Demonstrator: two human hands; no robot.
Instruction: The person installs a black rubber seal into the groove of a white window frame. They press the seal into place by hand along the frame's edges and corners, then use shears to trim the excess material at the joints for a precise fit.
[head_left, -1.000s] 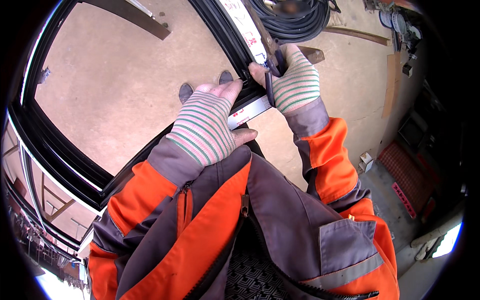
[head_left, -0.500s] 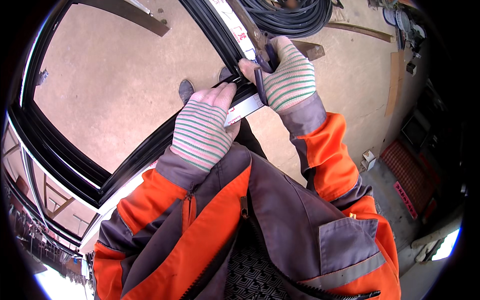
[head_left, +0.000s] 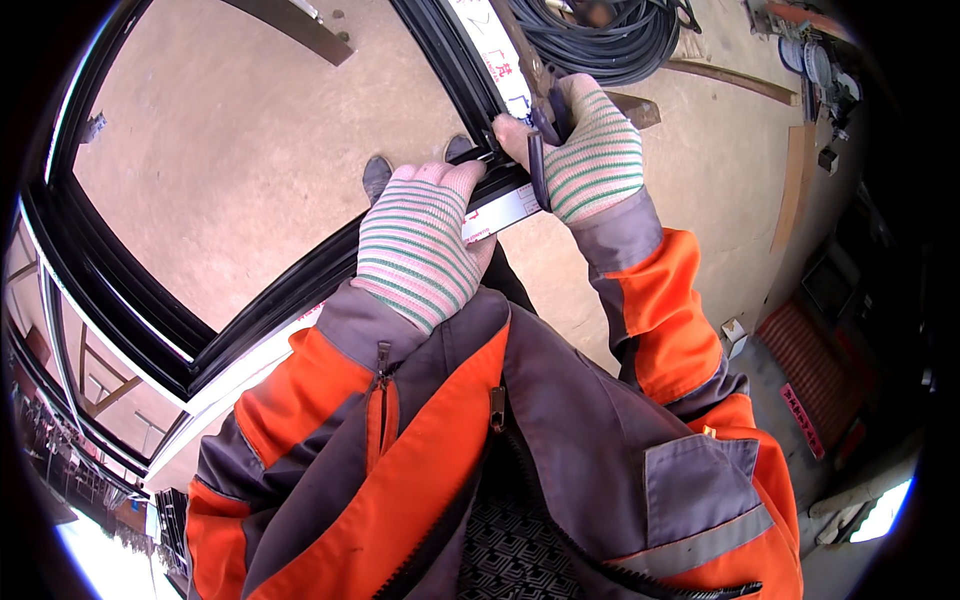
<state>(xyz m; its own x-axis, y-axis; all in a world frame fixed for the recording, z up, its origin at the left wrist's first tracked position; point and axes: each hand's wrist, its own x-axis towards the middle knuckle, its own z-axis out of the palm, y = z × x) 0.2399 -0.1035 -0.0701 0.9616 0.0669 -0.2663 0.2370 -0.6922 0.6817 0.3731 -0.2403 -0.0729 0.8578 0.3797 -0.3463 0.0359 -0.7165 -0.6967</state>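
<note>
a black window frame (head_left: 300,290) with a white-taped edge stands on a tan concrete floor (head_left: 250,150), its corner pressed under the flat striped-gloved left hand (head_left: 420,245) while the right hand (head_left: 585,140) grips dark-handled pliers (head_left: 540,150) there.

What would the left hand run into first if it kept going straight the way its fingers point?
The left hand lies on the black frame corner, fingers pointing up and forward. Straight on, past the frame's edge, it would probably meet the dark shoe tips and the bare concrete floor; depth is hard to judge here.
</note>
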